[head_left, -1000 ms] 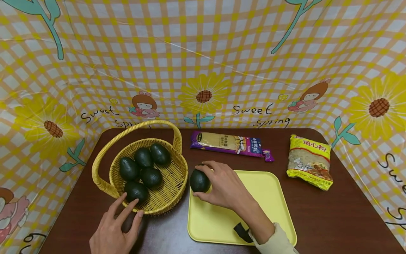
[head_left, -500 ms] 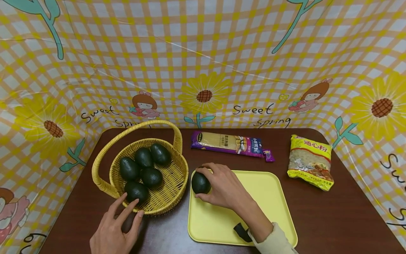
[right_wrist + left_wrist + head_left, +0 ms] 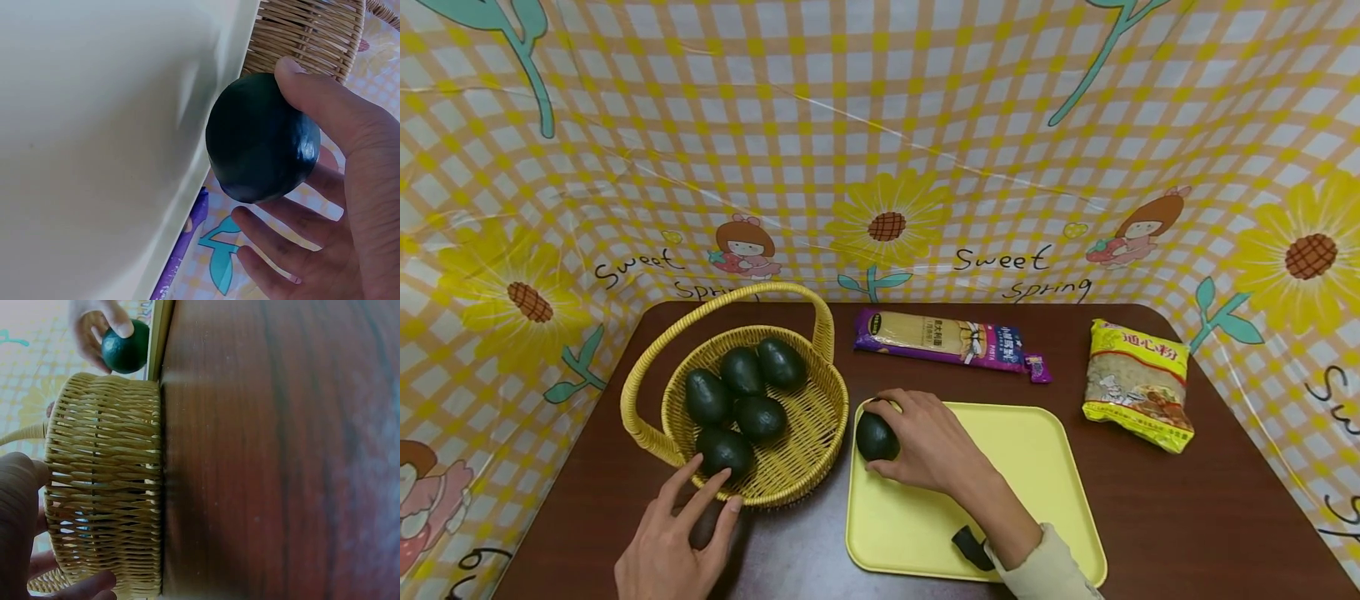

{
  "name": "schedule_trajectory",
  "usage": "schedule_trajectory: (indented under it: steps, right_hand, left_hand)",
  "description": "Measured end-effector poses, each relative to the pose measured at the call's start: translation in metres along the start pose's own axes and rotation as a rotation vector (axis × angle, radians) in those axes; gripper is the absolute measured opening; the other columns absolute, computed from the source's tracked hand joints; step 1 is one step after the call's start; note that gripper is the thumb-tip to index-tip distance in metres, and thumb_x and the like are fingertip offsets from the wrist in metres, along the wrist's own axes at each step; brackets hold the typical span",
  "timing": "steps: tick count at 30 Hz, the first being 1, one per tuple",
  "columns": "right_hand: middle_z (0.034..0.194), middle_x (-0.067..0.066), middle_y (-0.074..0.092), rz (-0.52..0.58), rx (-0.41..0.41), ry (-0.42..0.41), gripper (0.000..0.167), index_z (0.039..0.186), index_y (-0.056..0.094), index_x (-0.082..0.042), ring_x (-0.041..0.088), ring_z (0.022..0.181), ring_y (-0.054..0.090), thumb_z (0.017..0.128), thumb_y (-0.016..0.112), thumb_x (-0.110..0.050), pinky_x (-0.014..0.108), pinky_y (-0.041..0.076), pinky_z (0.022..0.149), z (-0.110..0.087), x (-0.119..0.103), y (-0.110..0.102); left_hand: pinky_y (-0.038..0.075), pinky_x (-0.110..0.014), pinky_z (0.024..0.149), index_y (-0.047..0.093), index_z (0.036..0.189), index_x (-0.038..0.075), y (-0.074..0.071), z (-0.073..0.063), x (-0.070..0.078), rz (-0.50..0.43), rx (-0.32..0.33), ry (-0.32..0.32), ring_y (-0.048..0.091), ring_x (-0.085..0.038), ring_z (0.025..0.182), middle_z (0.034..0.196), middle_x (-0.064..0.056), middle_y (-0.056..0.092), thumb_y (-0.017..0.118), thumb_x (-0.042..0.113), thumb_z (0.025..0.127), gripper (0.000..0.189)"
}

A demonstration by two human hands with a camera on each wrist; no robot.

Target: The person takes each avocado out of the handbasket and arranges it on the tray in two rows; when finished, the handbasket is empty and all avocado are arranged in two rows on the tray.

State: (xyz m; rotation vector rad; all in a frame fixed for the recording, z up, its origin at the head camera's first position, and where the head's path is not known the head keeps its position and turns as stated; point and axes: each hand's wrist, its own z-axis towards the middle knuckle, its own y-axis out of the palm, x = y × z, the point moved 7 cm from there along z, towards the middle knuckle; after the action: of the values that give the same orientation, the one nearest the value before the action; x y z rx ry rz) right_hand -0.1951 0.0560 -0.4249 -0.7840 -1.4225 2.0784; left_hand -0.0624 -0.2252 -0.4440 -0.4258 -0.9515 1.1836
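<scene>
A yellow wicker basket (image 3: 832,417) with an arched handle stands on the left, holding several dark green avocados (image 3: 706,397). At its near rim, my left hand (image 3: 673,529) has its index and middle fingertips over the edge by the nearest avocado (image 3: 726,454), with the thumb at the outside of the rim. My right hand (image 3: 928,442) grips another avocado (image 3: 262,137) between thumb and fingers at the far left corner of the yellow tray (image 3: 917,533). Whether that avocado touches the tray floor, I cannot tell.
A purple pasta pack (image 3: 936,339) lies behind the tray, with a small purple packet (image 3: 1038,369) at its end. To the right is a yellow bag (image 3: 1138,383). A black strap (image 3: 972,548) shows by my right wrist. Patterned cloth (image 3: 887,108) surrounds the table.
My right hand and its avocado have shifted slightly toward me and to the right over the tray corner; its fingertips reach less far round the fruit. My left hand stays at the basket rim.
</scene>
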Motion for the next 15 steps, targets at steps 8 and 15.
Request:
schedule_trajectory:
  steps: [8,15]
  right_hand:
    - [0.134,0.014,0.068,0.003,-0.010,-0.015,0.077,0.136,0.070,-0.013,0.038,0.119,0.069,0.075,0.097,-0.051,0.057,0.054,0.106,-0.0010,0.0015,0.0055]
    - [0.138,0.015,0.066,0.020,-0.024,-0.007,0.078,0.139,0.069,-0.013,0.038,0.123,0.067,0.077,0.097,-0.050,0.058,0.053,0.107,-0.0009,0.0008,0.0076]
  left_hand:
    - [0.051,-0.048,0.047,0.085,0.120,0.024,0.0000,-0.0010,0.0006,0.001,-0.007,-0.018,0.073,-0.037,0.089,0.139,-0.007,0.069,0.092,0.033,0.085,0.037]
    - [0.050,-0.047,0.047,0.085,0.120,0.025,-0.0004,-0.0005,-0.0006,0.008,-0.008,-0.016,0.073,-0.036,0.089,0.139,-0.007,0.069,0.092,0.033,0.085,0.037]
